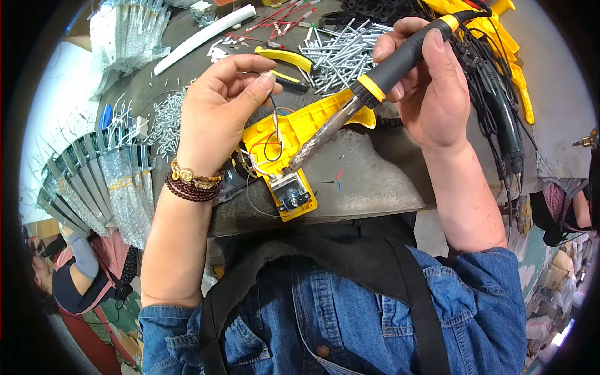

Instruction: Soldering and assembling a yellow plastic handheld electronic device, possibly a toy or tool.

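Soldering iron (373, 89) slants between right-hand fingers (385, 47).

Near tabletop (375, 184) open — soldering iron (372, 87), screws (342, 57) beyond

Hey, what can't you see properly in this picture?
In the head view:
Dark wire: upper end hidden by the left hand.
Yellow shell: partly covered by the soldering iron.
The iron's tip: too small to tell whether it touches anything.
Black parts: cut off by the top edge.
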A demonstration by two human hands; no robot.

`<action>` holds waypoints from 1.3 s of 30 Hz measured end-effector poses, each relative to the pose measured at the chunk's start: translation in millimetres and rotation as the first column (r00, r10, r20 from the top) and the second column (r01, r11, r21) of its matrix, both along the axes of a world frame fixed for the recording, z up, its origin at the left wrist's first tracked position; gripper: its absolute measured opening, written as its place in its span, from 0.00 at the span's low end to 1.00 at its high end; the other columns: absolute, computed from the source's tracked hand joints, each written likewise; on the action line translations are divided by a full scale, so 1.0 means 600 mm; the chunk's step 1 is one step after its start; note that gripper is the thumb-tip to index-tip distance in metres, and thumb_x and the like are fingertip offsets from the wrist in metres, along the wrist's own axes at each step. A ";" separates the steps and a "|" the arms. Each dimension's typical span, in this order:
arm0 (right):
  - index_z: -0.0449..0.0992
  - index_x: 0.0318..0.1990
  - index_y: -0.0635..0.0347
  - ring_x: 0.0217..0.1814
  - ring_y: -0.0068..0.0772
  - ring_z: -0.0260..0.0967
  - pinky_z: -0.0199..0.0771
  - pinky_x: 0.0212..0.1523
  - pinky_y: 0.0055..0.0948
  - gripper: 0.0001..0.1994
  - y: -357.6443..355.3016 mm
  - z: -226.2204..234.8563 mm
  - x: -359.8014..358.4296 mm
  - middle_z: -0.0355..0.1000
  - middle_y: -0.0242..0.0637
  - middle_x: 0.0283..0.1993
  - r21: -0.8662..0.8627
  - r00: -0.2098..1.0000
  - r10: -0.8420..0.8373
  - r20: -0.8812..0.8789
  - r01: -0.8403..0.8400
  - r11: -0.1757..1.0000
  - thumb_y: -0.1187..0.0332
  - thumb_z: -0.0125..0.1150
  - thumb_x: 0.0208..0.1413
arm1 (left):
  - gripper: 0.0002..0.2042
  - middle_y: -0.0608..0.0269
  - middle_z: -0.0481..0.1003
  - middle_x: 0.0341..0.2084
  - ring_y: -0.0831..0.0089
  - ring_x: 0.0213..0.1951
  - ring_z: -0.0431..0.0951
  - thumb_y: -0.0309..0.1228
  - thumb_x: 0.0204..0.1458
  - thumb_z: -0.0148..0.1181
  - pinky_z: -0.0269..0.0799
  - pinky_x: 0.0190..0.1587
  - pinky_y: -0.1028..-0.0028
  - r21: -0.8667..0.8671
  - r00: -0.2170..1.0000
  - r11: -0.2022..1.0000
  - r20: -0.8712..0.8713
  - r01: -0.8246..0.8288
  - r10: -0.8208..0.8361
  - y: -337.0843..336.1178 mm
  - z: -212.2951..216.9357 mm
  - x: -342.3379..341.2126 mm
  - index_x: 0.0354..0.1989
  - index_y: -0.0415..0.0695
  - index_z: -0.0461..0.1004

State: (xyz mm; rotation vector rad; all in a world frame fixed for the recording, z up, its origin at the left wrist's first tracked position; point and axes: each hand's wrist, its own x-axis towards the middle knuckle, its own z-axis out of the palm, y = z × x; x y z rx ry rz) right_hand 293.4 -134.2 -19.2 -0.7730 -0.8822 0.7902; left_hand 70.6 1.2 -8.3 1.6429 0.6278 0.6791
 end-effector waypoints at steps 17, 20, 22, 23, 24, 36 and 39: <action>0.69 0.54 0.63 0.25 0.21 0.61 0.67 0.29 0.19 0.21 0.004 -0.004 0.005 0.73 0.46 0.41 0.032 0.999 0.039 0.027 -0.040 0.999 0.55 0.40 0.71 | 0.19 0.60 0.78 0.43 0.81 0.41 0.79 0.18 0.51 0.65 0.76 0.45 0.81 -0.024 0.998 0.998 -0.035 -0.054 0.053 0.000 -0.018 -0.017 0.52 0.35 0.73; 0.69 0.54 0.63 0.25 0.20 0.61 0.66 0.29 0.19 0.21 0.002 -0.004 0.007 0.73 0.46 0.41 0.031 0.999 0.040 0.026 -0.041 0.999 0.54 0.40 0.71 | 0.18 0.61 0.78 0.44 0.82 0.41 0.79 0.17 0.51 0.65 0.76 0.44 0.82 0.005 0.998 0.999 -0.026 -0.050 0.050 -0.002 -0.022 -0.012 0.52 0.35 0.74; 0.69 0.54 0.63 0.25 0.20 0.61 0.66 0.28 0.19 0.21 0.001 -0.004 0.006 0.73 0.46 0.41 0.030 0.999 0.038 0.026 -0.039 0.999 0.54 0.40 0.71 | 0.19 0.61 0.78 0.44 0.82 0.40 0.79 0.17 0.51 0.65 0.76 0.44 0.82 0.028 0.998 0.999 -0.032 -0.044 0.045 -0.002 -0.023 -0.011 0.53 0.35 0.74; 0.69 0.54 0.63 0.25 0.20 0.61 0.66 0.28 0.19 0.21 0.001 -0.003 0.005 0.73 0.46 0.41 0.021 0.999 0.025 0.023 -0.026 0.999 0.54 0.40 0.71 | 0.19 0.61 0.78 0.44 0.82 0.40 0.79 0.17 0.51 0.65 0.75 0.44 0.82 0.053 0.998 0.998 -0.039 -0.041 0.043 -0.002 -0.023 -0.012 0.53 0.35 0.74; 0.69 0.54 0.63 0.25 0.19 0.61 0.65 0.28 0.19 0.21 0.001 -0.003 0.004 0.73 0.46 0.41 0.011 1.000 0.013 0.019 -0.013 1.000 0.54 0.40 0.71 | 0.19 0.61 0.78 0.44 0.82 0.40 0.79 0.17 0.51 0.65 0.75 0.44 0.82 0.053 0.998 0.998 -0.040 -0.042 0.045 -0.001 -0.025 -0.012 0.53 0.35 0.74; 0.69 0.55 0.63 0.23 0.18 0.57 0.64 0.27 0.18 0.21 0.003 -0.003 0.004 0.72 0.45 0.41 0.012 1.000 0.013 -0.001 -0.013 1.000 0.54 0.40 0.71 | 0.25 0.63 0.81 0.33 0.81 0.37 0.79 0.21 0.55 0.64 0.75 0.41 0.83 -0.080 0.984 0.996 -0.177 -0.025 0.010 0.005 -0.018 -0.006 0.62 0.36 0.65; 0.69 0.55 0.63 0.23 0.18 0.57 0.64 0.28 0.18 0.21 0.000 -0.002 0.004 0.72 0.45 0.40 -0.002 0.999 0.032 -0.023 -0.032 0.999 0.55 0.40 0.71 | 0.24 0.64 0.80 0.30 0.85 0.32 0.78 0.22 0.53 0.67 0.73 0.35 0.83 -0.104 0.995 0.993 -0.093 -0.054 0.045 0.000 -0.020 -0.003 0.58 0.39 0.67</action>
